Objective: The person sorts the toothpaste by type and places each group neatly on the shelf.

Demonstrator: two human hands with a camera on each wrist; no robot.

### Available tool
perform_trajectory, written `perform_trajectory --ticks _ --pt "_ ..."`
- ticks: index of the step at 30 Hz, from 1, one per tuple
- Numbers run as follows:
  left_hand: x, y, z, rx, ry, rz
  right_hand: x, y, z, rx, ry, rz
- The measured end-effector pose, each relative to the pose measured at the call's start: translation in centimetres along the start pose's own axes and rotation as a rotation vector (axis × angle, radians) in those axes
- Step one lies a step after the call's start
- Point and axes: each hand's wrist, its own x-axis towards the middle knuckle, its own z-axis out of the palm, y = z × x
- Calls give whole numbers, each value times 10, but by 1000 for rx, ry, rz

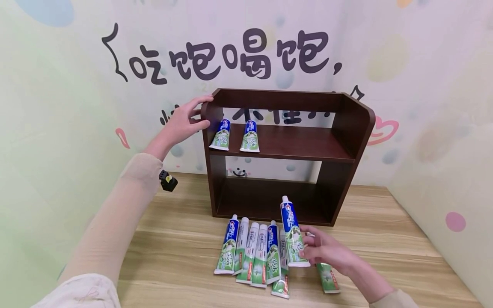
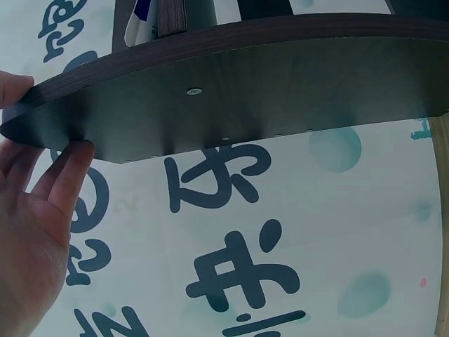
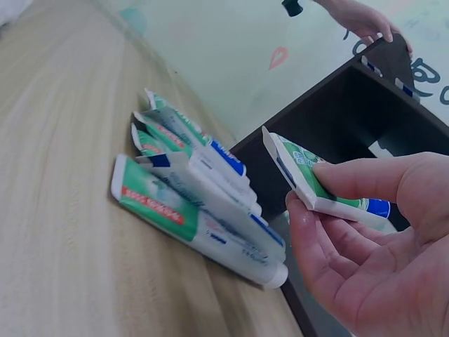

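Note:
My right hand (image 1: 327,250) pinches a blue, white and green toothpaste tube (image 1: 292,235) between thumb and fingers, raised over the row on the table, its cap pointing at the shelf. In the right wrist view the thumb presses the green end of this tube (image 3: 305,172). At the dark brown two-tier shelf (image 1: 283,98), my left hand (image 1: 181,122) grips the upper front corner of the left side panel. The left wrist view shows thumb and fingers on opposite faces of that panel (image 2: 245,91). Two toothpaste tubes (image 1: 250,139) lie on the upper tier at the left, caps inward.
Several blue-green and white-green toothpaste tubes (image 1: 258,256) lie side by side on the wooden table (image 1: 173,252) before the shelf. Another tube (image 1: 328,280) lies apart, partly hidden under the right hand. A printed wall (image 1: 154,25) stands behind the shelf.

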Motion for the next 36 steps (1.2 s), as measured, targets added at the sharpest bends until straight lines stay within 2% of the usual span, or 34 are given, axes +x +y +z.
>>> perform_trajectory --ticks 8,17,28,36 --pt "-12 30 -2 -9 -20 -12 -5 -19 0 -74 41 -24" --pt "-13 35 -3 2 -17 -13 -10 -41 -2 -79 51 -87" --pt "-12 32 -2 -1 -14 -12 -13 -64 -3 -117 61 -147" --pt "-12 32 -2 -4 -10 -14 -14 -76 -4 -145 88 -141"
